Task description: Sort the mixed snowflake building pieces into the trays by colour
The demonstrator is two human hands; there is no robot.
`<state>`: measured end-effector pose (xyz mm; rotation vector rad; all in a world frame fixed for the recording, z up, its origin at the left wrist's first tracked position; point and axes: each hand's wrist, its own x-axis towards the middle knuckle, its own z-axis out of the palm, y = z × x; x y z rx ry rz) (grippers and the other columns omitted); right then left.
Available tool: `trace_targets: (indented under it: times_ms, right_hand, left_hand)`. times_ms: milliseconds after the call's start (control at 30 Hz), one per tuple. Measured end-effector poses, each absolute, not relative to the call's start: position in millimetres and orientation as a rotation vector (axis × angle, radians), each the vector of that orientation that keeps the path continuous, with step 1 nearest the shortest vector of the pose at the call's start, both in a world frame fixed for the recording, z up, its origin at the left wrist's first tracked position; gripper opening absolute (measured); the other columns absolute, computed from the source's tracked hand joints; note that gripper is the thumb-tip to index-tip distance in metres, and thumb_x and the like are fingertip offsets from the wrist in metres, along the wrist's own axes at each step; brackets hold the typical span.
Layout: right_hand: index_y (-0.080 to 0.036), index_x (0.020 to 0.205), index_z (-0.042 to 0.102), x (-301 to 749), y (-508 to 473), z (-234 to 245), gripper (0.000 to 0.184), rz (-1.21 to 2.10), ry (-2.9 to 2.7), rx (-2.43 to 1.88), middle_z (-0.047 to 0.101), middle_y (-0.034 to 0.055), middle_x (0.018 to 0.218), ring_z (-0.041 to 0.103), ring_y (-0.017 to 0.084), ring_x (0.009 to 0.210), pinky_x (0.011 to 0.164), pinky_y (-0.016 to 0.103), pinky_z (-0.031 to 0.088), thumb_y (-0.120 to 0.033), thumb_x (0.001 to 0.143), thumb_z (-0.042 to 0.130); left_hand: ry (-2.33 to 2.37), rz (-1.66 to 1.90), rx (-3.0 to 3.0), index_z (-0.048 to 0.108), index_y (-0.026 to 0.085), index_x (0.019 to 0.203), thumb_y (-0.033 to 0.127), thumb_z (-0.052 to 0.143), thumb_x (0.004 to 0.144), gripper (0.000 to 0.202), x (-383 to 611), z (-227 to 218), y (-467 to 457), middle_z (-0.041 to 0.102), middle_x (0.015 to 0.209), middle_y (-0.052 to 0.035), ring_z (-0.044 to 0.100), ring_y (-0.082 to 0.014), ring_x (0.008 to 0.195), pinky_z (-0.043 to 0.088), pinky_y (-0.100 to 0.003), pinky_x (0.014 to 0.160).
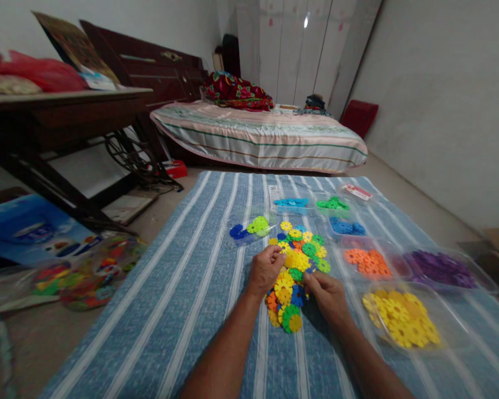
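Note:
A heap of mixed plastic snowflake discs (294, 277) in yellow, green, blue and orange lies on a blue striped cloth (191, 288). My left hand (265, 270) rests on the heap's left edge, fingers curled in a pinch on a yellow disc. My right hand (327, 296) sits at the heap's right side, fingers closed on something I cannot make out. Clear trays hold sorted discs: yellow (401, 322), orange (366, 262), purple (441, 267), dark blue (345, 226), green (332, 204), light blue (291, 203), and a blue and lime tray (249, 228).
A dark sewing-machine table (62, 127) stands at left, with a blue box (25, 230) and a clear bag of toys (87, 271) on the floor beside the cloth. A bed (258, 136) lies beyond the cloth. A small packet (356, 192) lies at the far right of the cloth.

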<state>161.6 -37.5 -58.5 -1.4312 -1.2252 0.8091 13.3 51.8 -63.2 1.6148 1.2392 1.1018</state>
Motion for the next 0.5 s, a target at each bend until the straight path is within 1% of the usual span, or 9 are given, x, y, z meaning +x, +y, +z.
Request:
trace_targets:
  times_ms: [67,167,267,333,400,500]
  right_hand:
    - [-0.019,0.051,0.055,160,-38,-59,0.048,0.797,-1.229,-1.441,0.052,0.0005,0.051,0.048,0.014,0.053,0.054,0.028,0.038,-0.054,0.083,0.055]
    - [-0.018,0.053,0.054,158,-40,-59,0.046,0.761,-1.272,-1.475,0.051,-0.0004,0.052,0.046,0.013,0.053,0.052,0.026,0.035,-0.052,0.085,0.053]
    - [-0.018,0.053,0.054,155,-44,-56,0.046,0.656,-1.408,-1.558,0.048,-0.0014,0.051,0.043,0.011,0.051,0.050,0.025,0.031,-0.047,0.088,0.049]
    - [-0.018,0.055,0.056,154,-45,-52,0.045,0.452,-1.528,-1.644,0.049,-0.0011,0.052,0.043,0.011,0.051,0.051,0.025,0.030,-0.044,0.091,0.047]
    - [-0.018,0.060,0.059,153,-42,-46,0.041,0.140,-1.633,-1.699,0.053,0.0007,0.056,0.047,0.013,0.055,0.056,0.027,0.032,-0.039,0.092,0.046]
    - [-0.018,0.074,0.065,148,-29,-36,0.030,-0.241,-1.751,-1.633,0.060,0.0062,0.070,0.054,0.018,0.071,0.069,0.030,0.037,-0.029,0.093,0.044]
  left_hand:
    - [1.235,1.081,1.637,0.065,0.017,0.090,0.027,0.061,0.073,0.020,13,-61,51,0.066,0.068,0.0011,0.064,-0.0125,0.063,0.051,-0.022,0.061]
    - [1.240,1.060,1.671,0.065,0.018,0.088,0.024,0.060,0.072,0.018,13,-58,50,0.065,0.066,0.0031,0.061,-0.0105,0.059,0.049,-0.020,0.058]
    - [1.215,1.044,1.683,0.065,0.018,0.089,0.025,0.061,0.072,0.019,13,-56,51,0.063,0.064,0.0039,0.059,-0.0096,0.058,0.048,-0.019,0.057]
    - [1.203,1.036,1.688,0.066,0.018,0.091,0.026,0.062,0.071,0.022,12,-57,51,0.063,0.064,0.0039,0.059,-0.0095,0.057,0.048,-0.019,0.057]
    - [1.207,1.037,1.696,0.066,0.018,0.091,0.026,0.061,0.072,0.021,12,-59,53,0.063,0.063,0.0039,0.059,-0.0097,0.057,0.048,-0.019,0.057]
    - [1.210,1.050,1.716,0.067,0.018,0.091,0.023,0.056,0.074,0.020,12,-63,55,0.065,0.065,0.0032,0.061,-0.0107,0.060,0.049,-0.021,0.061]
